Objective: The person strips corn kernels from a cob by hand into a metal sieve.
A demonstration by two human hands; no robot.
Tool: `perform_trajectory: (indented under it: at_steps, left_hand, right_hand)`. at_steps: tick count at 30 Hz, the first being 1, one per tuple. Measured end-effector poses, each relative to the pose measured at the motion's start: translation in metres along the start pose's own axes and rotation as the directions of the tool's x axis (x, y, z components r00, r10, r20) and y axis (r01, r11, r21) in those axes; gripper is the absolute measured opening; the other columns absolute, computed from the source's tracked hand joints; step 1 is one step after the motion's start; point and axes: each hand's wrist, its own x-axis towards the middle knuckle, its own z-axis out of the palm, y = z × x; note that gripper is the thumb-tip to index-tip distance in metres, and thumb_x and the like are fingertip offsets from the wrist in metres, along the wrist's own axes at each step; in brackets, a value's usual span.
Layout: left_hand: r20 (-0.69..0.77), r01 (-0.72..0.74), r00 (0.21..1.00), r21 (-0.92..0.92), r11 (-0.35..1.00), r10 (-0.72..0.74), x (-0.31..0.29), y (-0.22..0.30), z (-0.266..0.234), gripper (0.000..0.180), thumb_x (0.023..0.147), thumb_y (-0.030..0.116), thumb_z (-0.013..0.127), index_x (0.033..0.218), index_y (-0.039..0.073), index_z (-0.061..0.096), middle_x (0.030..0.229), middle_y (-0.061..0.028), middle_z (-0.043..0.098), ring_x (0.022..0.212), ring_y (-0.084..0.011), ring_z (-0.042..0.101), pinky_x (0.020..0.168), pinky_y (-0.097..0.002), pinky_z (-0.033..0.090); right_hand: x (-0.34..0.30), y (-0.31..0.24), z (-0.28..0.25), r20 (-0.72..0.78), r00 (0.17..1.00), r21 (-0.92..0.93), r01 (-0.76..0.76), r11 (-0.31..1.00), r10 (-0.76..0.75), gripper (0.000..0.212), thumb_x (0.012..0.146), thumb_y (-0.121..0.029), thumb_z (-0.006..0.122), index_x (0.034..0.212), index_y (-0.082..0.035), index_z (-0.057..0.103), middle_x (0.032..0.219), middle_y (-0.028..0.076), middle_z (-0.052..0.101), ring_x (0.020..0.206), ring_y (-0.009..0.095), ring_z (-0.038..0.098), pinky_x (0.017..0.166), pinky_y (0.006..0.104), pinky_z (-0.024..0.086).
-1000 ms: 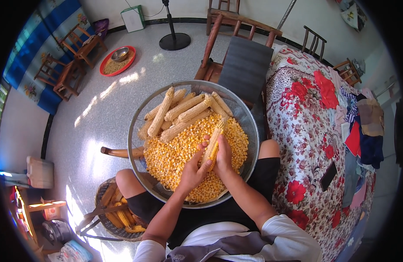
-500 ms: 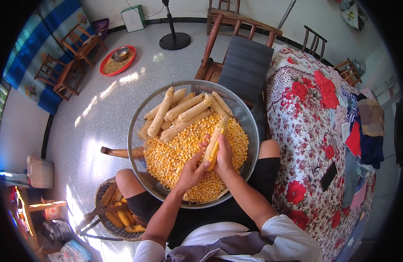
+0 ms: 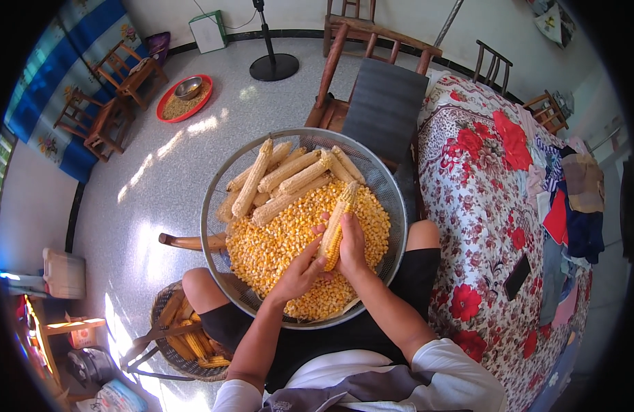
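Observation:
A partly shelled corn cob [image 3: 336,230] is held between my two hands, tilted with its far end up and to the right. My right hand [image 3: 352,244] wraps round its right side. At its lower left, my left hand [image 3: 303,272] is closed on it, thumb against the kernels. Pale stripped rows show on the left of the cob, yellow kernels on the right. Beneath lies a wide round metal mesh sieve [image 3: 210,206] resting on my lap. Loose corn kernels [image 3: 269,250] cover its near part, and several bare cobs [image 3: 289,172] are piled at its far side.
A wicker basket [image 3: 155,323] of unshelled corn stands by my left leg. Right of me is a bed [image 3: 461,240] with a floral cover, a phone [image 3: 516,277] and clothes. A wooden chair [image 3: 337,113], a red tray [image 3: 204,103] and a fan base [image 3: 274,67] are farther off.
My left hand has shifted slightly down and left along the cob. The cob and my right hand stay almost in place.

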Motion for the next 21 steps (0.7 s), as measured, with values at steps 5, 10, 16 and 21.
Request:
perform_trajectory:
  at_steps: [5, 10, 16, 21]
  left_hand:
    - [0.059, 0.004, 0.998, -0.05, 0.999, -0.001, -0.002, -0.001, -0.005, 0.055, 0.104, 0.018, 0.044, 0.152, 0.0, 0.021, 0.147, -0.0156, 0.035, 0.124, -0.0232, 0.049, 0.093, -0.0364, 0.055]
    - [0.053, 0.006, 0.999, -0.185, 0.983, 0.004, 0.0, -0.01, -0.011, 0.057, 0.103, 0.021, 0.049, 0.15, 0.0, 0.025, 0.142, -0.0162, 0.04, 0.121, -0.0232, 0.052, 0.091, -0.0376, 0.056]
    - [-0.27, 0.135, 0.953, -0.041, 0.99, -0.141, 0.0, 0.003, 0.005, 0.05, 0.102, 0.028, 0.052, 0.14, -0.002, 0.04, 0.111, -0.0123, 0.061, 0.087, -0.0201, 0.066, 0.066, -0.0324, 0.059]
    - [-0.283, 0.081, 0.954, -0.062, 0.995, -0.095, 0.001, -0.003, 0.003, 0.048, 0.101, 0.027, 0.053, 0.138, -0.002, 0.045, 0.102, -0.012, 0.063, 0.077, -0.0159, 0.065, 0.056, -0.0278, 0.057]
  right_hand:
    - [0.0, -0.004, 0.0, 0.028, 1.0, 0.055, -0.016, 0.998, 0.014, 0.04, 0.104, -0.039, 0.039, 0.127, -0.006, 0.041, 0.113, 0.013, 0.056, 0.088, 0.021, 0.062, 0.08, 0.0393, 0.057]
    - [-0.002, -0.007, 0.004, 0.062, 0.998, 0.047, -0.021, 0.999, 0.018, 0.04, 0.104, -0.038, 0.039, 0.128, -0.006, 0.041, 0.111, 0.013, 0.057, 0.089, 0.021, 0.062, 0.08, 0.0384, 0.057]
    - [-0.01, -0.003, 0.011, 0.09, 0.994, -0.238, 0.077, 0.968, -0.057, 0.041, 0.105, -0.039, 0.037, 0.128, -0.006, 0.043, 0.113, 0.014, 0.059, 0.09, 0.021, 0.063, 0.079, 0.0352, 0.056]
    - [-0.01, -0.002, 0.009, 0.092, 0.995, -0.176, 0.042, 0.984, -0.026, 0.042, 0.105, -0.039, 0.034, 0.128, -0.006, 0.043, 0.113, 0.015, 0.059, 0.091, 0.02, 0.063, 0.079, 0.0344, 0.055]
